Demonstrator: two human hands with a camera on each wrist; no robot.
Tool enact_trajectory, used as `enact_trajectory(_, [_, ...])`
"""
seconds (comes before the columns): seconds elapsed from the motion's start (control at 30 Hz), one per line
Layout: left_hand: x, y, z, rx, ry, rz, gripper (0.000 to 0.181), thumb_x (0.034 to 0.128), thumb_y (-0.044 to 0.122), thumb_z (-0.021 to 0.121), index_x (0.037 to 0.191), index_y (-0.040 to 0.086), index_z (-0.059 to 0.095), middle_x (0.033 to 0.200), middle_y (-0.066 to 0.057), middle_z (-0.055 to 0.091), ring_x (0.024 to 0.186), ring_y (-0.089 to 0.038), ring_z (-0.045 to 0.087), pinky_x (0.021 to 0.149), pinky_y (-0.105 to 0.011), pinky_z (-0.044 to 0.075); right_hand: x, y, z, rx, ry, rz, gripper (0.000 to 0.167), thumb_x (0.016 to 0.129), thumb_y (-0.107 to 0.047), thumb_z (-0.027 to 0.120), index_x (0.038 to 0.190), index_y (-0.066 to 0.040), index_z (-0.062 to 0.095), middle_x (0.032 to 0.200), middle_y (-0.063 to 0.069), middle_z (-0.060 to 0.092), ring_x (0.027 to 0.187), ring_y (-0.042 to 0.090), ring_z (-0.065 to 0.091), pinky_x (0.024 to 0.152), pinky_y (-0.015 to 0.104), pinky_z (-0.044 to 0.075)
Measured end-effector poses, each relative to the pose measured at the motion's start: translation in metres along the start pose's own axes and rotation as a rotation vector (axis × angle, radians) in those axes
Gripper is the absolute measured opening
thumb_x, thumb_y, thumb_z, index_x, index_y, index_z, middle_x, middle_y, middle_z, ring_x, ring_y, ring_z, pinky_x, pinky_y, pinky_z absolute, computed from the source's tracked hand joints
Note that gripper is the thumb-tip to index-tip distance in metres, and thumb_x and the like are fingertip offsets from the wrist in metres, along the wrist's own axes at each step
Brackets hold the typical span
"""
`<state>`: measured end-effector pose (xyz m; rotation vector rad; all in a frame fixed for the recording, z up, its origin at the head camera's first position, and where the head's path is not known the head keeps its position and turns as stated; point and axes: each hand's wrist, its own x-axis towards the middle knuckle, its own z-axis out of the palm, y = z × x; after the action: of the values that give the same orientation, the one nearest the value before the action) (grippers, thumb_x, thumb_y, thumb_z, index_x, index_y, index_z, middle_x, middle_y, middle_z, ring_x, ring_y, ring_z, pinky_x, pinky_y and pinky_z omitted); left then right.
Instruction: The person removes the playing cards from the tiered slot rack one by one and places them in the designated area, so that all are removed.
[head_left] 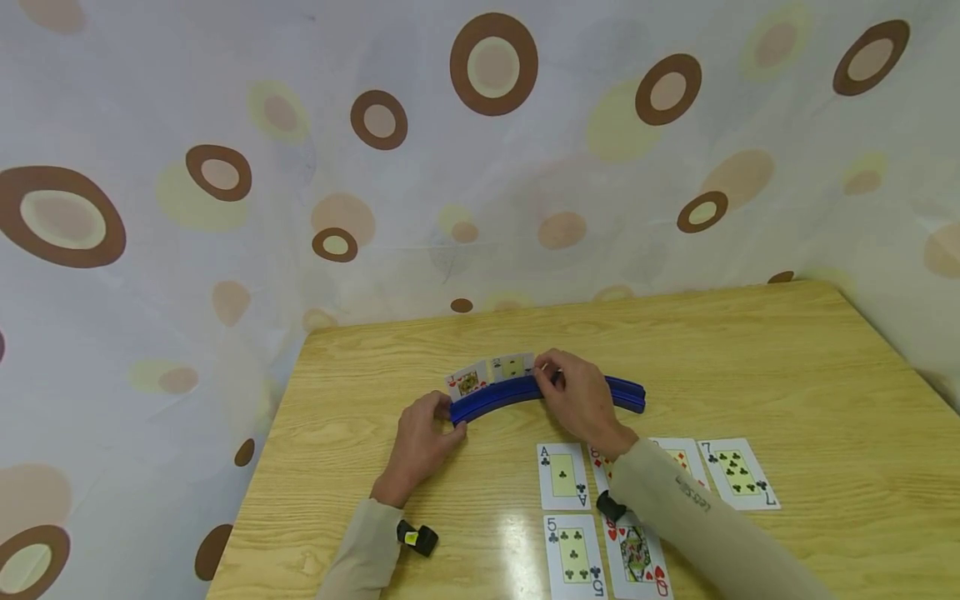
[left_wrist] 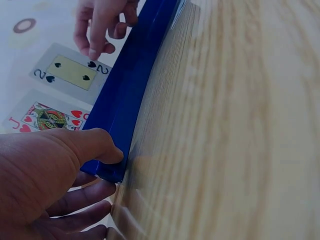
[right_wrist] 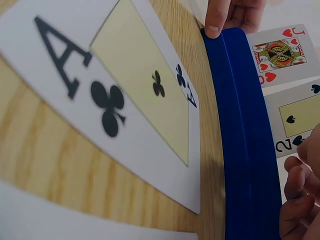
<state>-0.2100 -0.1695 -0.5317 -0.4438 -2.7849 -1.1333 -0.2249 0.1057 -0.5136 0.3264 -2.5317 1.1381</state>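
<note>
A curved blue card holder [head_left: 495,400] lies on the table with two cards standing in its left part: the jack of hearts [head_left: 468,382] and the two of spades [head_left: 513,367]. My left hand [head_left: 418,437] pinches the holder's left end, thumb on the near side and fingers behind. Over the holder's middle is my right hand [head_left: 581,400], its fingertips at the right edge of the two of spades. In the right wrist view the fingers [right_wrist: 295,182] are loosely bent by that card's corner, with no card lifted in them.
Face-up cards lie in rows nearer me: the ace of clubs [head_left: 562,477], five of clubs [head_left: 574,557], queen of hearts [head_left: 636,557] and seven of clubs [head_left: 738,473]. My right forearm partly covers red diamond cards [head_left: 682,458]. A patterned wall covering [head_left: 420,192] borders the wooden table [head_left: 360,375].
</note>
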Motion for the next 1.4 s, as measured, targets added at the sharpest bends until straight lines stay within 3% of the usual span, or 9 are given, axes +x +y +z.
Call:
enact_trajectory(0.43, [0.002, -0.002, -0.002, -0.001, -0.001, -0.014, 0.029, 0.0938, 0.012, 0.082, 0.118, -0.001, 0.071, 0.105, -0.012, 0.077, 0.100, -0.029, 0.071, 0.101, -0.056, 0.052, -0.019, 0.008, -0.010, 0.060, 0.121, 0.001, 0.010, 0.106, -0.011, 0.071, 0.114, -0.009, 0.075, 0.091, 0.004, 0.076, 0.069, 0.006, 0.058, 0.063, 0.024, 0.047])
enact_trajectory(0.8, [0.004, -0.002, -0.002, -0.019, -0.010, -0.017, 0.029, 0.0946, 0.012, 0.081, 0.118, -0.001, 0.071, 0.105, -0.012, 0.076, 0.099, -0.027, 0.070, 0.097, -0.052, 0.055, -0.040, 0.006, -0.047, 0.099, 0.210, -0.037, 0.007, 0.100, -0.001, 0.073, 0.106, -0.005, 0.074, 0.084, 0.004, 0.071, 0.071, 0.005, 0.058, 0.061, 0.017, 0.046])
enact_trajectory(1.2, [0.005, 0.000, -0.003, -0.003, -0.009, -0.021, 0.028, 0.0944, 0.013, 0.081, 0.117, 0.000, 0.072, 0.105, -0.011, 0.077, 0.098, -0.025, 0.071, 0.095, -0.050, 0.055, -0.081, 0.011, -0.088, 0.009, 0.197, -0.015, 0.003, 0.099, -0.006, 0.076, 0.102, -0.005, 0.076, 0.081, -0.006, 0.072, 0.075, -0.004, 0.057, 0.060, 0.016, 0.044])
enact_trajectory(1.4, [0.006, -0.001, -0.004, 0.004, -0.014, -0.022, 0.028, 0.0950, 0.014, 0.081, 0.117, 0.000, 0.072, 0.105, -0.011, 0.077, 0.098, -0.024, 0.071, 0.094, -0.048, 0.056, -0.099, 0.015, -0.098, -0.026, 0.183, 0.026, 0.012, 0.095, 0.000, 0.078, 0.101, -0.010, 0.075, 0.080, -0.007, 0.071, 0.073, -0.005, 0.056, 0.059, 0.015, 0.044])
